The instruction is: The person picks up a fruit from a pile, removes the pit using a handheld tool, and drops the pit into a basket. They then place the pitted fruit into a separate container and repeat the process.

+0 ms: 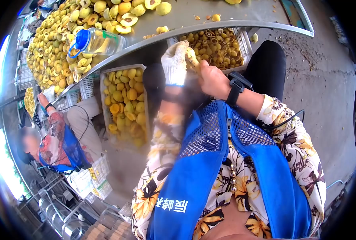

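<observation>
My left hand (pixel 175 66), in a white knitted glove, is raised near the table's edge with its fingers closed on a yellow peach (pixel 191 59), mostly hidden by the glove. Bare and wearing a black device on the wrist, my right hand (pixel 214 80) is closed right beside the peach, its thumb towards it. What lies inside the right fingers is hidden. Just beyond both hands, a white crate (pixel 246 45) holds brownish-yellow peach pieces (pixel 216 46), several with dark centres. To the left, another crate (pixel 103 90) is filled with yellow peach halves (pixel 125 96).
A metal table (pixel 222 15) carries a large heap of halved peaches (pixel 62 40). A clear bottle (pixel 104 42) with a blue cap lies near its edge. Another person (pixel 62 140) in a blue vest sits at the left. Scraps (pixel 302 50) litter the floor at right.
</observation>
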The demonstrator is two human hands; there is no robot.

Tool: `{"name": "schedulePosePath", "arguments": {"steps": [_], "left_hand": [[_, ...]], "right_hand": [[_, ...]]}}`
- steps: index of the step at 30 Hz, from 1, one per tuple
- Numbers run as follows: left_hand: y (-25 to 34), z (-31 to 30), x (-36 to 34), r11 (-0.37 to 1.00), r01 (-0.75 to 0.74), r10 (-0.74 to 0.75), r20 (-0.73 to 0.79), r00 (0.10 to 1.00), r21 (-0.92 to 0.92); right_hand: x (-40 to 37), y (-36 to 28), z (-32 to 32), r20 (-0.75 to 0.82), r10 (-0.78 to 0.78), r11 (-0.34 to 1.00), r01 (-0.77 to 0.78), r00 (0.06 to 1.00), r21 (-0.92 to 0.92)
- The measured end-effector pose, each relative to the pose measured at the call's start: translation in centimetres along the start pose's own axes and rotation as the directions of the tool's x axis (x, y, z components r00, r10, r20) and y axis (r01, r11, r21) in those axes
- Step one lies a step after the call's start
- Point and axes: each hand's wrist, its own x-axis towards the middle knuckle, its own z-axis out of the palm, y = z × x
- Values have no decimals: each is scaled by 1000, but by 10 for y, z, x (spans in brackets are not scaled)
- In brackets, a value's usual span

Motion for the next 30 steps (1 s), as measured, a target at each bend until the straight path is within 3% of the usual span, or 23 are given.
{"name": "schedulePosePath", "arguments": {"steps": [1, 4, 5, 8, 9, 11, 12, 14, 17, 20, 21, 23, 24, 25, 26, 28, 30], "left_hand": [[10, 0, -4, 997, 55, -57, 45, 997, 50], [13, -15, 6, 940, 340, -321, 246, 915, -37], [9, -17, 8, 944, 327, -304, 269, 914, -43], [3, -10, 5, 974, 227, -226, 104, 968, 0], [3, -5, 2, 982, 153, -156, 16, 988, 108], [2, -1, -2, 979, 109, -107, -19, 994, 175], [1, -1, -4, 974, 87, -81, -37, 996, 208], [-6, -5, -1, 993, 98, -98, -1, 995, 65], [-19, -17, 5, 988, -3, 9, 44, 999, -154], [-24, -22, -1, 977, -46, 35, -55, 998, -207], [-31, -25, 1, 970, -34, 31, -19, 999, -241], [-23, -24, -5, 953, 75, -82, -12, 997, -294], [-21, -23, -7, 938, 131, -140, -4, 990, -321], [-23, -25, -2, 832, 249, -236, 90, 968, -496], [-23, -27, -3, 813, 312, -303, 100, 948, -491], [-17, -26, -2, 764, 434, -430, 124, 894, -477], [-15, -21, -3, 804, 361, -387, 46, 921, -472]], "right_hand": [[-1, 3, 1, 9, 1, 1000, -1, 1000, 14], [-4, 8, 4, 15, -26, 999, 25, 1000, 43], [-4, 7, 3, 11, -42, 998, 41, 999, 52], [1, -2, -4, 52, 47, 998, -48, 998, 28], [1, -1, -2, 38, 43, 997, -45, 998, 58], [3, -3, 1, 11, 36, 992, -37, 999, 117], [4, -6, -2, 117, 140, 969, -160, 983, 189], [6, -20, -18, 338, 314, 864, -415, 887, 285], [8, -22, -15, 369, 336, 763, -480, 867, 433], [7, -36, -13, 319, 349, 803, -457, 881, 383], [7, -37, -15, 320, 340, 820, -446, 884, 358], [5, -41, -17, 319, 328, 853, -424, 889, 304], [2, -38, -9, 182, 253, 931, -290, 950, 221], [-2, -34, 0, 51, 154, 981, -159, 987, 114], [-4, -32, 5, -67, 33, 999, -34, 997, -12], [-3, -34, -2, 44, 100, 995, -99, 994, -13], [-3, -34, -3, 97, 137, 991, -135, 986, -26]]}}
